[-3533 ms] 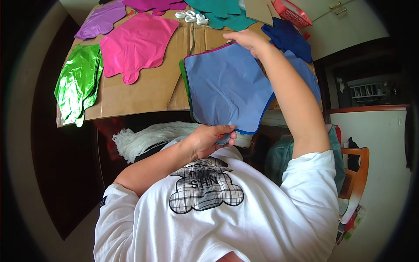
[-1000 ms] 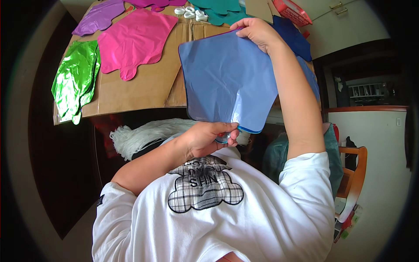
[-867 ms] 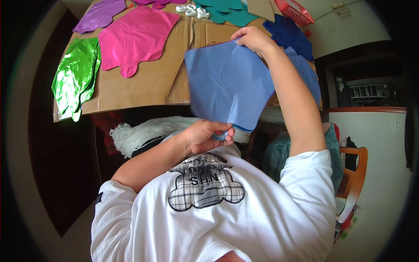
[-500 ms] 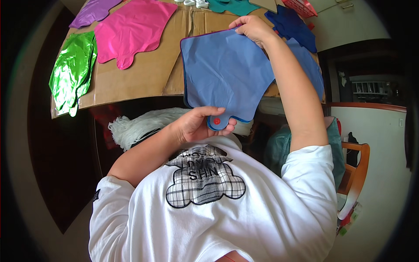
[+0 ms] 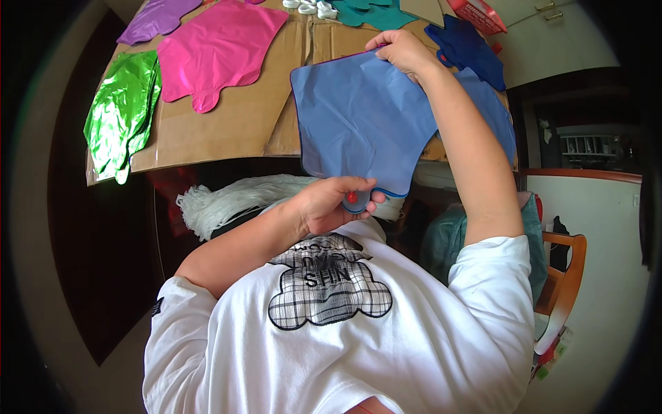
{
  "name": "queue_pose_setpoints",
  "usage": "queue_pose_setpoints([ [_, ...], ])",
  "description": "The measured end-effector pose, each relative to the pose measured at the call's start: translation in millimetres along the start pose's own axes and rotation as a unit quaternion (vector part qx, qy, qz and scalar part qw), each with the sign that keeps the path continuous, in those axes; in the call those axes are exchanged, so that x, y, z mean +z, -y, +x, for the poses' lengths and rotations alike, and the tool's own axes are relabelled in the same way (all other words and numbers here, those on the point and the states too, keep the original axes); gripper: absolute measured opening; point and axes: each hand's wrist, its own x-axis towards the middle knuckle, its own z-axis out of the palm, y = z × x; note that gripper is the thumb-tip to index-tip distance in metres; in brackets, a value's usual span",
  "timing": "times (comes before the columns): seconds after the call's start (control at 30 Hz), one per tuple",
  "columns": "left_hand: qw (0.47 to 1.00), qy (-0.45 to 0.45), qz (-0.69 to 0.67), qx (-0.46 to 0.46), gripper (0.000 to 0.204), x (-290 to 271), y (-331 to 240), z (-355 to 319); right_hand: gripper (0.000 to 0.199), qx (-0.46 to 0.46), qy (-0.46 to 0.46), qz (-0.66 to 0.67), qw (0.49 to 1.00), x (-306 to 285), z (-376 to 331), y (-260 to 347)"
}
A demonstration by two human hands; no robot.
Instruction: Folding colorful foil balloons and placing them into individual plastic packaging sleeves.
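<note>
A flat, uninflated blue foil balloon (image 5: 365, 117) is held up over the front edge of the cardboard surface, with purple and darker blue edges showing behind it. My left hand (image 5: 323, 207) grips the rounded tab at its lower end, thumb on top and fingers underneath. On that tab sits a small red spot (image 5: 352, 196), right beside the thumb. My right hand (image 5: 407, 55) pinches the upper edge between thumb and fingers. Whether one or several layers are in my hands cannot be told for certain.
Cardboard (image 5: 207, 134) covers the table. On it lie green (image 5: 121, 114), pink (image 5: 221, 48), purple (image 5: 157, 19), teal (image 5: 372, 12) and dark blue (image 5: 469, 52) foil balloons. A red basket (image 5: 479, 15) stands at the far right. White stringy material (image 5: 238, 200) hangs below the table edge; a wooden chair (image 5: 562, 269) stands right.
My left thumb has slid down onto the tab, closer to the red spot. The whole view has shifted slightly; my right hand keeps its pinch on the upper edge.
</note>
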Motion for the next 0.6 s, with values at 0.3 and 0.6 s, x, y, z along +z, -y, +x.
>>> queue_pose_setpoints([
  [0.3,0.997,-0.073,0.003,0.001,0.013,6.4,0.0,-0.4,0.023,-0.004,0.001,0.012,1.000,-2.2,2.7,3.7],
  [0.6,0.989,-0.085,0.116,0.036,0.015,15.9,-3.3,-6.7,0.018,0.105,0.024,0.061,0.992,-12.1,9.2,11.1],
])
